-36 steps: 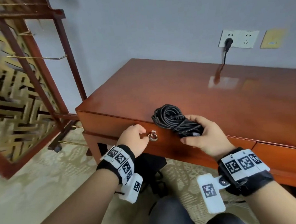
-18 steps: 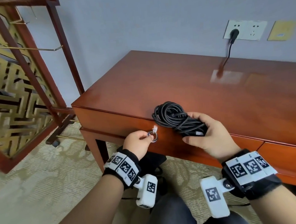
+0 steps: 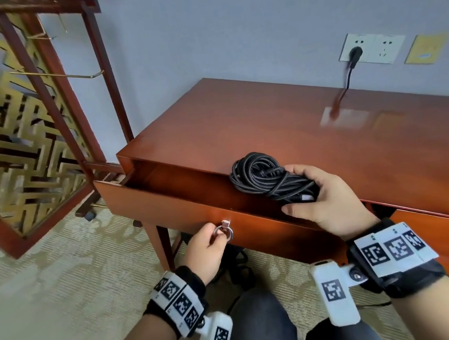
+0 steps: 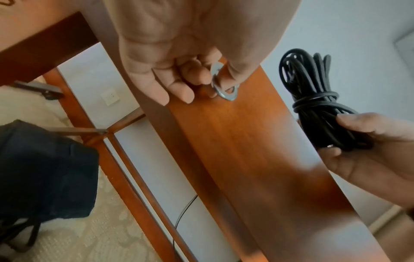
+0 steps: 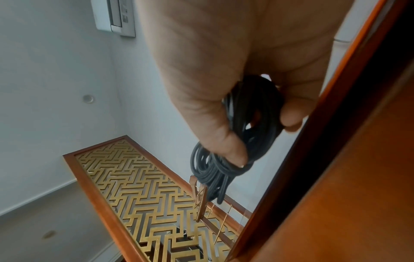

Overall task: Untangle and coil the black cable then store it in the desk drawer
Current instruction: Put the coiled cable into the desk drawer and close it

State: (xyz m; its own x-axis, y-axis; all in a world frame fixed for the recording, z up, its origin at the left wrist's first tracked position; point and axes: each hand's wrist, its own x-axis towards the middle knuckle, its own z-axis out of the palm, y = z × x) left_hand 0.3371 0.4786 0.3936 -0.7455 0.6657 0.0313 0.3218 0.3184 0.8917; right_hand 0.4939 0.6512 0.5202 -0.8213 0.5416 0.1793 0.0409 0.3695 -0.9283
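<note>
The black cable (image 3: 262,178) is wound into a tight coil, and my right hand (image 3: 328,201) grips its near end just above the desk's front edge. In the right wrist view the coil (image 5: 224,170) hangs out past my thumb. My left hand (image 3: 206,247) pinches the metal ring pull (image 3: 225,231) on the drawer front (image 3: 166,208); the left wrist view shows the ring pull (image 4: 224,88) between thumb and fingers. The drawer (image 3: 180,176) stands pulled out a short way, its inside showing bare wood.
The red-brown desk (image 3: 282,126) stands against a grey wall. A black plug (image 3: 355,54) sits in the wall socket behind it. A wooden rack with brass rails (image 3: 52,76) and a gold lattice screen (image 3: 4,141) stand to the left. My knees (image 3: 263,327) are under the desk front.
The drawer has slid out from shut to partly open, drawn by my left hand on the ring pull. My right hand still holds the coil above the desk edge.
</note>
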